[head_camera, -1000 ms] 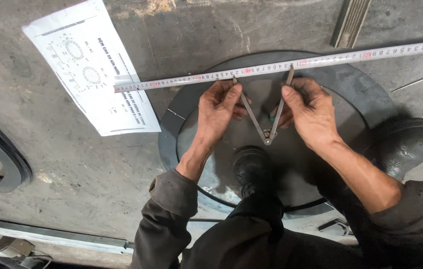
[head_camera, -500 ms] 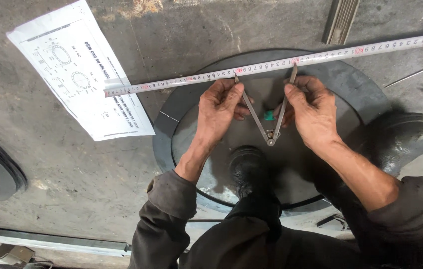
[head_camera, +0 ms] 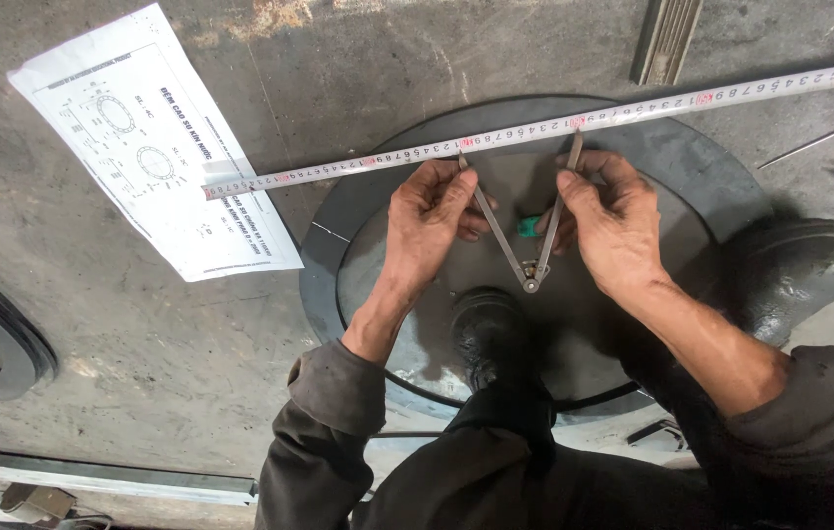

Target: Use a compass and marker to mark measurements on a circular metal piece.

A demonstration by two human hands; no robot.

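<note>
The left hand pinches one leg and the right hand the other of a spread metal compass, its tips touching the tape measure at twelve o'clock, over a round dark disc, paper sheet at nine o'clock.

Left hand and right hand each pinching a leg of metal dividers, tips set against tape measure at twelve o'clock, round dark disc beneath, printed drawing sheet at ten o'clock, boots at six and three o'clock
</note>
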